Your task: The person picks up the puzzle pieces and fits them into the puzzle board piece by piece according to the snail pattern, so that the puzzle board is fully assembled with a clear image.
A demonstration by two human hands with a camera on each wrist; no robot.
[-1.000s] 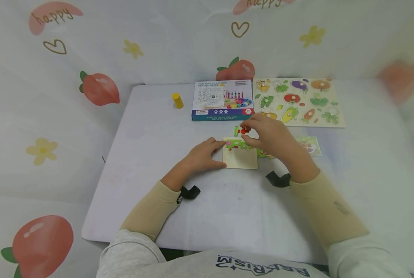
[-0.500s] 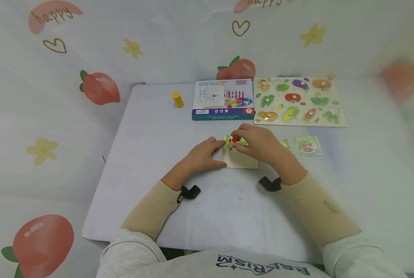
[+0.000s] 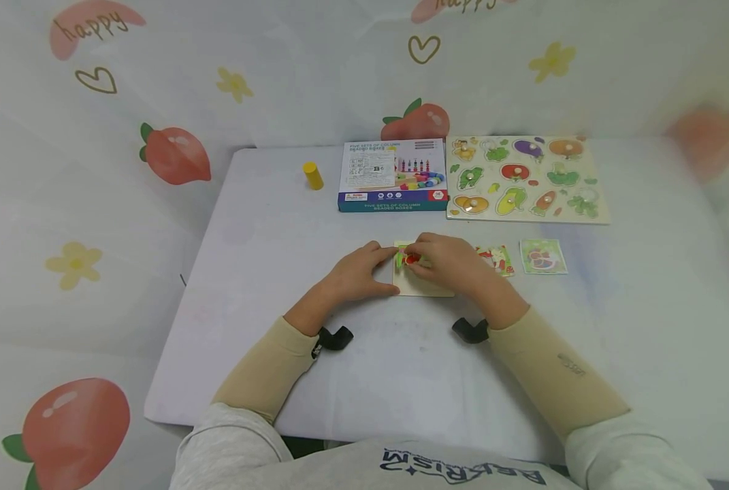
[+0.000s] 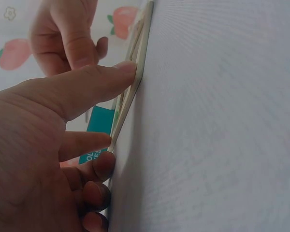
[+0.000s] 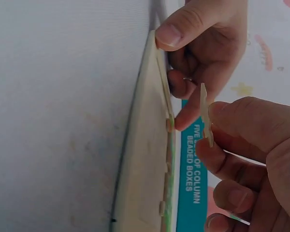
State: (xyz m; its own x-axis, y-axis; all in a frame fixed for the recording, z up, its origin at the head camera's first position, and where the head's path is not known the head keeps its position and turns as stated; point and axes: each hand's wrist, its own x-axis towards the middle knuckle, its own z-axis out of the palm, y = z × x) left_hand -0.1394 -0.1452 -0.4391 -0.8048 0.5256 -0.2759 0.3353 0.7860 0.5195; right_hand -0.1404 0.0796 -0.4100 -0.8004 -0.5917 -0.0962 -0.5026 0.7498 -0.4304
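A small square jigsaw board (image 3: 424,286) of pale wood lies on the table, a green strip of picture along its far side. At its left edge my left hand (image 3: 357,275) steadies it, the fairly straight thumb and index finger touching the edge near its two corners. Between thumb and fingertips my right hand (image 3: 450,264) pinches a thin jigsaw piece (image 5: 206,116), green and red on top, over the board's upper left part. In the right wrist view the piece is tilted and apart from the board. The right hand hides part of the green strip.
Right of the board lie colourful jigsaw pieces (image 3: 496,260), partly behind the right hand, and a square picture card (image 3: 543,257). Behind stand a boxed bead set (image 3: 393,177) and a vegetable peg puzzle (image 3: 538,211). A yellow cylinder (image 3: 312,176) stands at the back left.
My right hand has carried the jigsaw piece left and towards me, from beyond the board to over its upper left part. The left hand has stayed at the board's edge.
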